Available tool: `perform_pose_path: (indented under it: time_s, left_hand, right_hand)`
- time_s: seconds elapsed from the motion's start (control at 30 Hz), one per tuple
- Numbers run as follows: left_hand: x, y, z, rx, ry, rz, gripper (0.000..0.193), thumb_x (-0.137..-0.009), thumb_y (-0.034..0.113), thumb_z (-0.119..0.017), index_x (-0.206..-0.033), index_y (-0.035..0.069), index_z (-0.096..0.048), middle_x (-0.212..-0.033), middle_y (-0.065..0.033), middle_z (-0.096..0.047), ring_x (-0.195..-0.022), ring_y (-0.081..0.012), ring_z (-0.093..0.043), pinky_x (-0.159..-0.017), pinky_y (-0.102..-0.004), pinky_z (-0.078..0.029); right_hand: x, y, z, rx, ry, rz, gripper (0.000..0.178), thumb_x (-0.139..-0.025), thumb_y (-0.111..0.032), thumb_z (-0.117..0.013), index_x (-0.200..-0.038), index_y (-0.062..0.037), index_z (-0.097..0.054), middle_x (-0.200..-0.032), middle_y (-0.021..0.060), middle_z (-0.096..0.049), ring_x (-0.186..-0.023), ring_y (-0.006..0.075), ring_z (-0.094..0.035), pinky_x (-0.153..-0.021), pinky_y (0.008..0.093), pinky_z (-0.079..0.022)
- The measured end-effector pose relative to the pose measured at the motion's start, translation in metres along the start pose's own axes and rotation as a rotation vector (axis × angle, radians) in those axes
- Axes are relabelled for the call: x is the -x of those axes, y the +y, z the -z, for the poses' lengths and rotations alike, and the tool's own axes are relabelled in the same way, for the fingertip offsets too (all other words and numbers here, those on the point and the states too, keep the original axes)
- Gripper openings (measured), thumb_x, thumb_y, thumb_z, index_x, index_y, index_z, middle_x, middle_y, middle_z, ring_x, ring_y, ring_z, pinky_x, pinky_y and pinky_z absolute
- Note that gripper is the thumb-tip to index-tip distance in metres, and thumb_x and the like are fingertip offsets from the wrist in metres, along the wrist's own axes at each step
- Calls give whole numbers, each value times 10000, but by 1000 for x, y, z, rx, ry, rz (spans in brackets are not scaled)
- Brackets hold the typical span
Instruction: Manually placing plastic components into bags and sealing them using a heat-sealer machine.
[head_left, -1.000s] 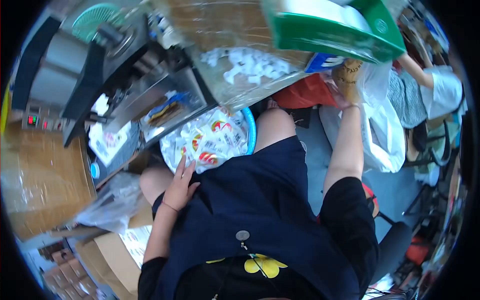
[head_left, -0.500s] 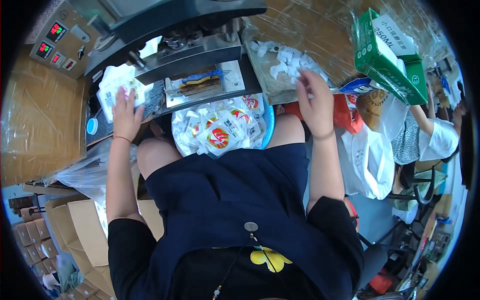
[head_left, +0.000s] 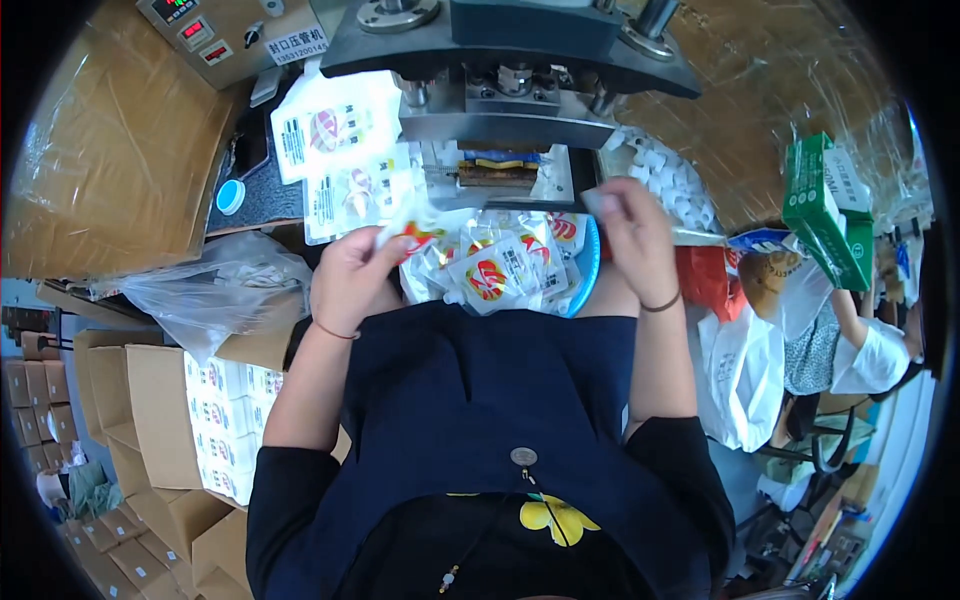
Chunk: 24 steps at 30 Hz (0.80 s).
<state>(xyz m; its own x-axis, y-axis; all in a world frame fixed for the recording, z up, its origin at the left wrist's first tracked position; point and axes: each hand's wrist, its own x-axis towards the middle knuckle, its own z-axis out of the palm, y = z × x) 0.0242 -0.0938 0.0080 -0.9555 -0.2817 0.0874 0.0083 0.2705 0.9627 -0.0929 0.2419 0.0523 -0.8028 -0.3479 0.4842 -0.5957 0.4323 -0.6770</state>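
Note:
Between the thumb and fingers of my left hand (head_left: 350, 275) is a printed plastic pouch (head_left: 428, 234), blurred by motion, held before the press machine (head_left: 510, 125). At the right, my right hand (head_left: 640, 238) pinches a small whitish plastic piece (head_left: 596, 202), blurred; it resembles the white plastic spouts (head_left: 665, 180) heaped just beyond. A blue tub (head_left: 592, 272) full of printed pouches (head_left: 497, 272) rests at my lap, between and below both hands. Flat pouches (head_left: 350, 150) lie in overlapping stacks left of the press. The press bed holds a metal fixture (head_left: 500, 170).
A control box (head_left: 235, 40) with red digits stands far left, a round blue-rimmed container (head_left: 230, 196) nearer. Cardboard cartons (head_left: 160, 410) fill the lower left. To the right are a green box (head_left: 828, 212), red and white bags (head_left: 740, 370), and another person (head_left: 865, 345).
My left hand has left the pouch stack and come right and nearer with a pouch. My right hand has moved off the spout heap, holding a small piece. The view has shifted left.

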Motion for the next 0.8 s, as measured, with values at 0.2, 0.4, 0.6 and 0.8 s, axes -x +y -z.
perform_pose_path:
  time_s: [0.2, 0.4, 0.6, 0.8]
  left_hand:
    - [7, 14, -53, -72, -239, -108, 225, -916, 211, -721, -889, -12, -721, -656, 7, -599, -614, -39, -494, -554, -232, -405]
    - [25, 6, -77, 313, -462, 141, 293, -969, 262, -665, -913, -24, -699, -727, 16, -632, -663, -33, -510, -595, -238, -444]
    - [25, 10, -79, 222, -544, 202, 283, -960, 257, -676, -962, -24, -710, -794, -17, -682, -713, -37, -568, -652, -232, -480]
    - [28, 13, -87, 624, -696, 406, 283, -1002, 216, -610, -1149, -17, -676, -1046, -45, -711, -904, -70, -633, -832, -246, -518]
  right_hand:
    - [-23, -65, -35, -315, -143, 62, 102, -933, -77, -639, -1014, -16, -650, -949, 46, -649, -819, 113, -597, -735, 258, -487]
    - [-19, -54, -19, -164, -226, -74, 112, -953, -116, -614, -988, -13, -644, -949, 64, -657, -876, 151, -621, -781, 281, -493]
    - [-19, -51, -16, -178, -302, -146, 136, -952, -128, -618, -984, 3, -639, -911, 62, -663, -866, 151, -615, -787, 284, -494]
    - [-24, -38, -11, -95, -623, -50, 198, -1005, -181, -529, -1020, -11, -629, -945, 140, -652, -906, 268, -641, -812, 334, -500]
